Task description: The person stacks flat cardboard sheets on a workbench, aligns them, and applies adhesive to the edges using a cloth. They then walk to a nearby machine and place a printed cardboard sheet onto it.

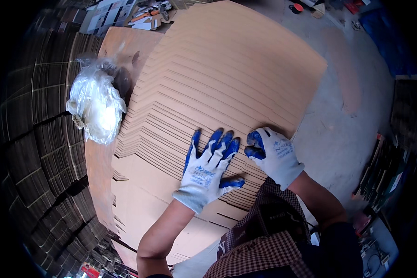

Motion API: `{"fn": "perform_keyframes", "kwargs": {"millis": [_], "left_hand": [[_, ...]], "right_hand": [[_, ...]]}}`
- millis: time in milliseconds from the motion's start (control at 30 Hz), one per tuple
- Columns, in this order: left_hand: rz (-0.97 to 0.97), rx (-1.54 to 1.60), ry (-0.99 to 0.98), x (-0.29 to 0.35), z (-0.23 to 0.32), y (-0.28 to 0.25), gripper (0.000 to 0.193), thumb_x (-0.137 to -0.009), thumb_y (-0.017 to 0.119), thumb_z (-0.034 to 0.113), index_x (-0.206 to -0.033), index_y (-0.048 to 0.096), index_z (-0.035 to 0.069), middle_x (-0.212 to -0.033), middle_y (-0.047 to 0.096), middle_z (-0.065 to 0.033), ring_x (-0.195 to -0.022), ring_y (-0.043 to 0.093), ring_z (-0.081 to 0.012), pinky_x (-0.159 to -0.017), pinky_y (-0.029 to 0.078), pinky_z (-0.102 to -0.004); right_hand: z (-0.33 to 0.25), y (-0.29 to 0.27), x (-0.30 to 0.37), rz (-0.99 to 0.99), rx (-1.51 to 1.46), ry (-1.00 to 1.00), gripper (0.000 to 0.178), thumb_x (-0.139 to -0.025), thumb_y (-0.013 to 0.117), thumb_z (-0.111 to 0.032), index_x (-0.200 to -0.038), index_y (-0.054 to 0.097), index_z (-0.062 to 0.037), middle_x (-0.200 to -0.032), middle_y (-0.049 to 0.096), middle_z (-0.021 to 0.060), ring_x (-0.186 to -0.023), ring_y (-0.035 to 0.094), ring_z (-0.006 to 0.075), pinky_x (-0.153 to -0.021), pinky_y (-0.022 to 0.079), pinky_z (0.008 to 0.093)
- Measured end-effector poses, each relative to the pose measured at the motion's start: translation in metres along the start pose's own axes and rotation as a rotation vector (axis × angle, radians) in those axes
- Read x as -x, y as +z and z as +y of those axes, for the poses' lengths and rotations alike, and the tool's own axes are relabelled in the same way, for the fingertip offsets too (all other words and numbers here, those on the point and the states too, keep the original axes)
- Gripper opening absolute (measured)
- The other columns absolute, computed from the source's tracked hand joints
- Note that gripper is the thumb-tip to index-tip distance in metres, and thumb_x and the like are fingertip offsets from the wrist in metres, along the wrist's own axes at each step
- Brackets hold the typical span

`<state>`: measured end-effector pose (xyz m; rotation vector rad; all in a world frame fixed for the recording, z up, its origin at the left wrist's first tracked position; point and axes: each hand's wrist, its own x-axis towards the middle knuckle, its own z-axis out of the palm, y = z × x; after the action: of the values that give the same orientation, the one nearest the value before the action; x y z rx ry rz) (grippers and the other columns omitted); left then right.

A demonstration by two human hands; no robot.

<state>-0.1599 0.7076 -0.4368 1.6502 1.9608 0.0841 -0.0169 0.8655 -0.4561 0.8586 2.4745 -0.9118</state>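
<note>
The overlapping brown cardboard sheets (pixel 236 60) lay fanned across the table (pixel 97 176), from the hands out to 12 o'clock, their stepped edges facing roughly 6 o'clock. The left hand (pixel 208 169) rested palm down on them, fingers spread wide and gripping nothing visible. The right hand (pixel 274 150), between 2 and 3 o'clock of it, was curled near the sheets' right margin, thumb close to the bent fingers; whether it pinched an edge could not be told. Clear plastic (pixel 97 104) lay bunched at 10 o'clock.

Each sheet looked light and fairly stiff, the whole layer likely heavy. The smooth faces probably slid easily over one another, and corners seemed liable to crease. The best hold appeared to be the exposed edges at 6 o'clock, or both sides at 3 and 9.
</note>
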Motion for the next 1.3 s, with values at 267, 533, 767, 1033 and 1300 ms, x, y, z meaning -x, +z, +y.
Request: {"fn": "perform_keyframes", "kwargs": {"millis": [267,533,767,1033,1300], "left_hand": [[0.048,0.063,0.002,0.003,-0.002,0.001,0.094,-0.08,0.057,0.072,-0.153,0.039,0.015,-0.16,0.032,-0.009,-0.15,0.026,-0.0275,-0.124,0.005,-0.0582],[0.024,0.038,0.005,0.01,-0.003,0.0,0.096,-0.078,0.058,0.072,-0.152,0.04,0.013,-0.16,0.032,-0.0097,-0.15,0.026,-0.0278,-0.124,0.005,-0.0582],[0.005,0.008,-0.009,0.019,-0.005,0.006,0.097,-0.078,0.06,0.073,-0.153,0.037,0.016,-0.161,0.03,-0.0068,-0.151,0.023,-0.0256,-0.125,0.006,-0.0558],[0.026,-0.015,0.014,0.02,0.001,0.0,0.099,-0.078,0.06,0.073,-0.151,0.04,0.01,-0.158,0.033,-0.0144,-0.149,0.027,-0.0329,-0.123,0.009,-0.0593],[0.048,-0.078,-0.005,0.005,-0.005,0.007,0.105,-0.078,0.053,0.08,-0.155,0.032,0.013,-0.161,0.027,-0.0142,-0.15,0.024,-0.0331,-0.123,0.009,-0.0576]], "right_hand": [[-0.008,-0.007,-0.003,-0.038,0.059,0.042,0.044,-0.084,0.075,-0.032,-0.117,0.056,-0.0103,-0.115,0.063,0.0123,-0.106,0.065,0.0309,-0.088,0.054,0.045],[-0.008,-0.009,-0.006,-0.056,0.02,0.039,0.041,-0.084,0.075,-0.032,-0.114,0.056,-0.0099,-0.113,0.063,0.0118,-0.105,0.065,0.03,-0.088,0.054,0.0439],[-0.007,-0.006,-0.005,-0.029,0.063,0.014,0.039,-0.084,0.075,-0.031,-0.111,0.056,-0.0096,-0.109,0.063,0.012,-0.101,0.066,0.0298,-0.085,0.054,0.0445],[-0.005,-0.005,-0.006,-0.041,0.051,-0.004,0.038,-0.087,0.072,-0.032,-0.114,0.055,-0.0098,-0.11,0.062,0.0125,-0.1,0.066,0.0293,-0.084,0.055,0.0434],[-0.007,-0.007,-0.002,-0.023,0.073,-0.006,0.038,-0.088,0.071,-0.033,-0.114,0.056,-0.0101,-0.11,0.062,0.012,-0.1,0.067,0.0285,-0.083,0.055,0.0436]]}}
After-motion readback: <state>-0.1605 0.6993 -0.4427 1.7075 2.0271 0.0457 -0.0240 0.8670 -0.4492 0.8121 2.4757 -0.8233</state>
